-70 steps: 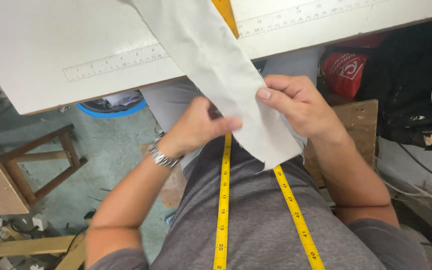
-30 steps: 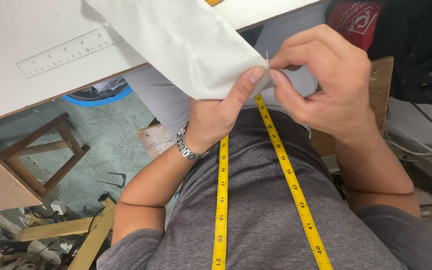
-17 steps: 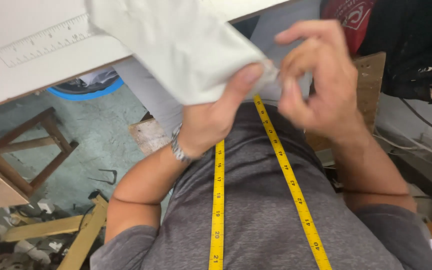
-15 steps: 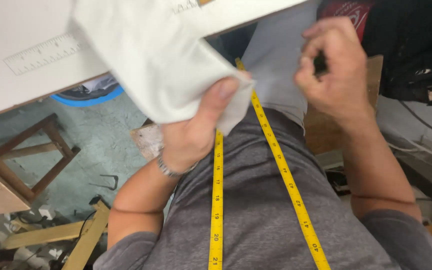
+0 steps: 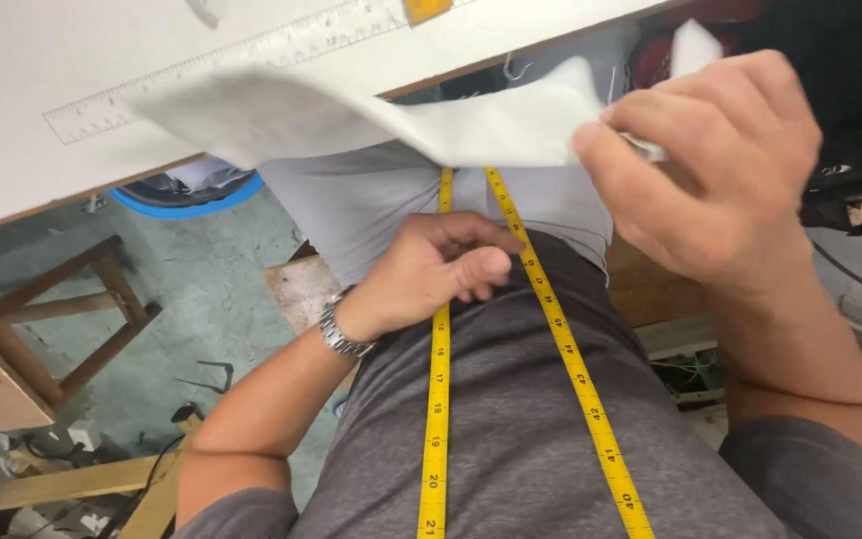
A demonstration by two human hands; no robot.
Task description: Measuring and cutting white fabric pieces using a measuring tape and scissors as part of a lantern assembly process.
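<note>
One white fabric piece (image 5: 371, 125), right hand (image 5: 710, 170), two yellow tape strands (image 5: 437, 399).

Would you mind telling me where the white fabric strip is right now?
In the head view, the white fabric strip stretches from the white table to the right hand, which pinches its end above the yellow tape measure.

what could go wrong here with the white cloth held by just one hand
1. Only the right hand pinches the strip of white cloth, at one end; the left hand rests at the belly, so the strip could slip or twist.
2. The cloth's far end lies on the white table across the clear ruler; a pull might drag that.
3. The yellow measuring tape hangs beneath and could snag in the cloth.
</note>
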